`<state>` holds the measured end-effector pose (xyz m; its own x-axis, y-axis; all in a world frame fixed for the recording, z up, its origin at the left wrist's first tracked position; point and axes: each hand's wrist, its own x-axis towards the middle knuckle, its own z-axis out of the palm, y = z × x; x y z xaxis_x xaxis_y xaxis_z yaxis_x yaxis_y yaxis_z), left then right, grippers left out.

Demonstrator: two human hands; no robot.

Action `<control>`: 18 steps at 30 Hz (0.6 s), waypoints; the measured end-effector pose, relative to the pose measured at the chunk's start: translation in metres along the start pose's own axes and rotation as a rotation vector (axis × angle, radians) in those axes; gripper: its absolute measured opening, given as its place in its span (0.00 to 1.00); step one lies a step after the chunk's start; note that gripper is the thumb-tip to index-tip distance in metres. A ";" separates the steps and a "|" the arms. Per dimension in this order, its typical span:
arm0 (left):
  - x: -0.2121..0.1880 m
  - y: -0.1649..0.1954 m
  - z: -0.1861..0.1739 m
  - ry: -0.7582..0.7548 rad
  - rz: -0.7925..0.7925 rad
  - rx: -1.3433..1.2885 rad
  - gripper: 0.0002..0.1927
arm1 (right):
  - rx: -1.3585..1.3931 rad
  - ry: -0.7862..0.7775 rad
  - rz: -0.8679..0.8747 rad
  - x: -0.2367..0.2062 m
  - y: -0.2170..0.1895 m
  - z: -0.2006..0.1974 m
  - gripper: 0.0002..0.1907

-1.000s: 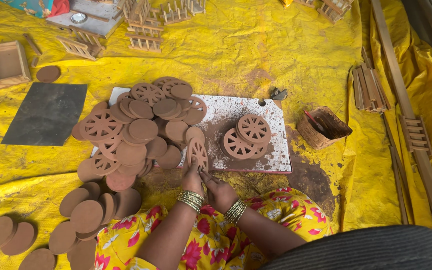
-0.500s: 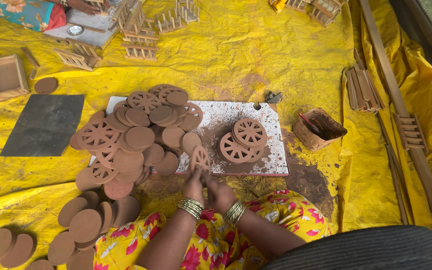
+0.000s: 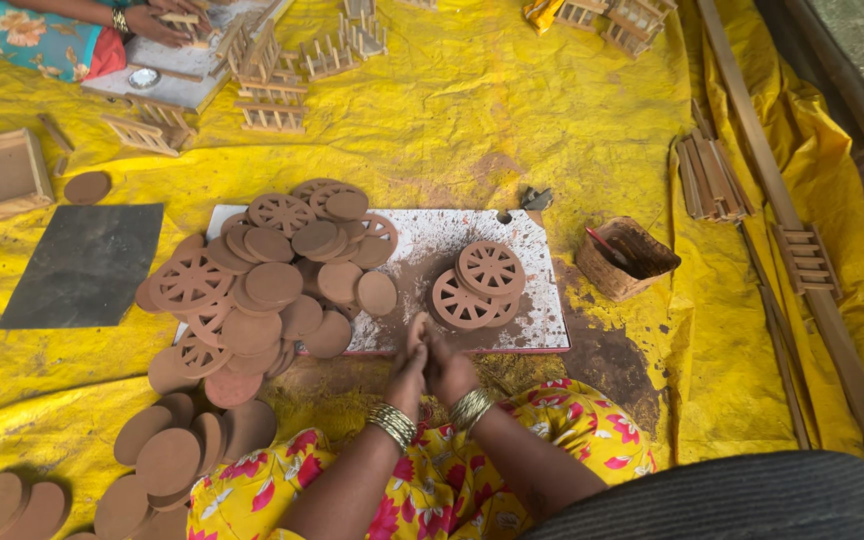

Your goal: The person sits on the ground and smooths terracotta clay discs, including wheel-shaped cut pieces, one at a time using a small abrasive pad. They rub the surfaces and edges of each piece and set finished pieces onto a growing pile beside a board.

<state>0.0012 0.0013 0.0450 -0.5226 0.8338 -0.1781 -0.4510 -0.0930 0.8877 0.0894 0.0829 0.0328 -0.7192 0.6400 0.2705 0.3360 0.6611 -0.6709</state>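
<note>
The person sits on a yellow tarp [image 3: 552, 130] with both hands brought together at the near edge of a white, clay-smeared work board [image 3: 542, 300]. The left hand [image 3: 407, 375] and the right hand [image 3: 449, 368] press against each other, fingers pointing toward the board; whether they grip anything between them I cannot tell, since the palms hide whatever may lie there. Each wrist wears a stack of gold bangles [image 3: 392, 425]. Just beyond the fingertips, on the board, lies a small stack of cut clay wheels [image 3: 477, 283] with spokes, overlapping one another. To the left a large heap of clay discs and wheels [image 3: 272, 280] spills over the board's left end onto the tarp, mixing plain rounds with spoked ones. More plain clay discs [image 3: 167, 460] lie in loose overlapping piles near the person's left knee. Right of the board stands a small brown box [image 3: 624, 260] with a red-tipped stick inside. A dark flat slab [image 3: 87, 265] lies well left of the heap, and beyond it an open wooden frame [image 3: 4, 175]. At the far top left another person's hand [image 3: 157, 22] works among small wooden racks [image 3: 272, 100]. Long wooden slats [image 3: 712, 175] lie along the right side.
</note>
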 end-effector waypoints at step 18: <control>0.022 -0.039 -0.005 0.002 -0.198 -0.104 0.26 | -0.028 -0.073 0.177 -0.006 0.008 -0.009 0.28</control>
<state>0.0038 0.0207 0.0044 -0.4179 0.8402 -0.3456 -0.6173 0.0165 0.7865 0.1018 0.0875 0.0317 -0.6895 0.7176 0.0984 0.4772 0.5522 -0.6837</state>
